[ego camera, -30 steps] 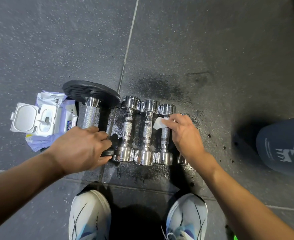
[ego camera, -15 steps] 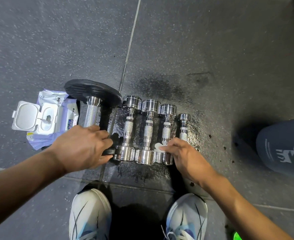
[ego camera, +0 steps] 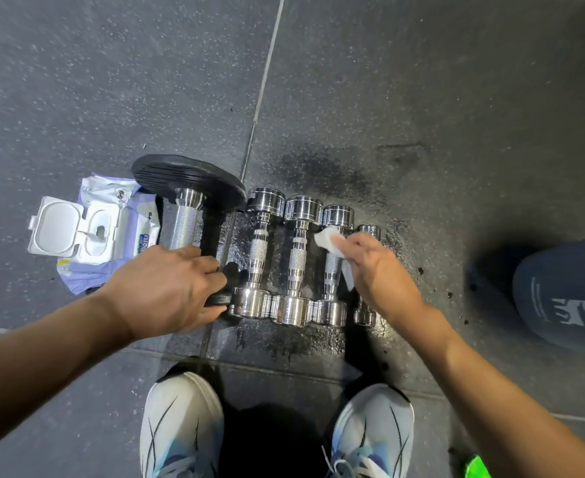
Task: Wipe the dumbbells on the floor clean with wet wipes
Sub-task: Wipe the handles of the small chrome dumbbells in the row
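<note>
Several chrome dumbbells lie side by side on the wet floor, the largest (ego camera: 258,257) on the left and the smallest (ego camera: 366,315) on the right. Left of them stands a big dumbbell with black plates (ego camera: 187,188). My left hand (ego camera: 167,291) grips its near black plate. My right hand (ego camera: 377,270) holds a white wet wipe (ego camera: 329,240) against the handle of the third chrome dumbbell (ego camera: 332,267) and covers most of the smallest one.
An open pack of wet wipes (ego camera: 87,232) lies on the floor at the left. My two white shoes (ego camera: 180,426) stand just below the dumbbells. A dark knee or leg (ego camera: 567,291) is at the right edge. The rubber floor (ego camera: 318,174) is wet around the dumbbells.
My right hand has slid the wipe from the near end of the third chrome dumbbell back up its handle toward the far end. My left hand has stayed on the black plate.
</note>
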`<control>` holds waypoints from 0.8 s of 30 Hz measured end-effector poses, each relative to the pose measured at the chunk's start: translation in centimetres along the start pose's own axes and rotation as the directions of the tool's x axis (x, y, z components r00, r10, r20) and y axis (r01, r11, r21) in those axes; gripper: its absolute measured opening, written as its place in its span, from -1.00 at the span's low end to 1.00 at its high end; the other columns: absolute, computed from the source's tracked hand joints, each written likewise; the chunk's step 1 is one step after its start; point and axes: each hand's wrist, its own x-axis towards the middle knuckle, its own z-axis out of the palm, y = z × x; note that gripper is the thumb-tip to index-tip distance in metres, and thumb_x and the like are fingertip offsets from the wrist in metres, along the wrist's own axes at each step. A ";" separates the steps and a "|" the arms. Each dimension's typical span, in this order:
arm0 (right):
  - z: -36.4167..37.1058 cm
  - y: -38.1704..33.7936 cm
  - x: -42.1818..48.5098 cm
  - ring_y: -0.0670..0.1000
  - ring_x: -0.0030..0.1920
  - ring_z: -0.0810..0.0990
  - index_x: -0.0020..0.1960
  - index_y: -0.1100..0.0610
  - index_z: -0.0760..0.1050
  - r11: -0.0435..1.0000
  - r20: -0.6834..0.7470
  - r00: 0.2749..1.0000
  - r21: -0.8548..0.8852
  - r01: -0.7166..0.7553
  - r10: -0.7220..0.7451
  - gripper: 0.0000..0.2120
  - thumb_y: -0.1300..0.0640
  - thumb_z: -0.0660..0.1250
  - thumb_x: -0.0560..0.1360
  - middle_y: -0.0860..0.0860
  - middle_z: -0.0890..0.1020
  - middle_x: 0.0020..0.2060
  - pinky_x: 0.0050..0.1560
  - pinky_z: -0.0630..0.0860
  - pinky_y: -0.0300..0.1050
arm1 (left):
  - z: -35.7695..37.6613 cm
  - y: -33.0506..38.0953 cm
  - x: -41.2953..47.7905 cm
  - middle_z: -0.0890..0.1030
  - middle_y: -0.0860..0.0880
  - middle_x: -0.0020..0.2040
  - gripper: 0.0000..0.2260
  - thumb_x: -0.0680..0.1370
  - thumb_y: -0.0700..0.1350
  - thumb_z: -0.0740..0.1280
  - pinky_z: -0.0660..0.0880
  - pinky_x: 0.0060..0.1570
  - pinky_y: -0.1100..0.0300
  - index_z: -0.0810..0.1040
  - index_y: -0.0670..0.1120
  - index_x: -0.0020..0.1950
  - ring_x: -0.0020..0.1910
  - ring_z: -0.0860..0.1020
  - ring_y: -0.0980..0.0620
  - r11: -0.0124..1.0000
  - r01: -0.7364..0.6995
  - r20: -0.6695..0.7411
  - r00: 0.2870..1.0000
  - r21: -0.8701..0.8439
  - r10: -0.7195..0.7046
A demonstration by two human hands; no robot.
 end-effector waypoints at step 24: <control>1.8 -0.8 1.0 0.11 0.05 0.48 0.38 0.11 0.55 0.978 -0.082 0.984 0.150 -0.146 0.159 -0.65 0.26 0.19 0.64 0.18 0.51 0.13 -0.05 0.36 -0.31 | 0.2 0.0 0.1 0.55 0.05 -0.24 -0.67 0.45 0.30 0.43 0.47 -0.50 0.08 0.54 0.05 -0.17 -0.24 0.60 -0.05 1.000 0.006 0.025 1.000 0.026 -0.006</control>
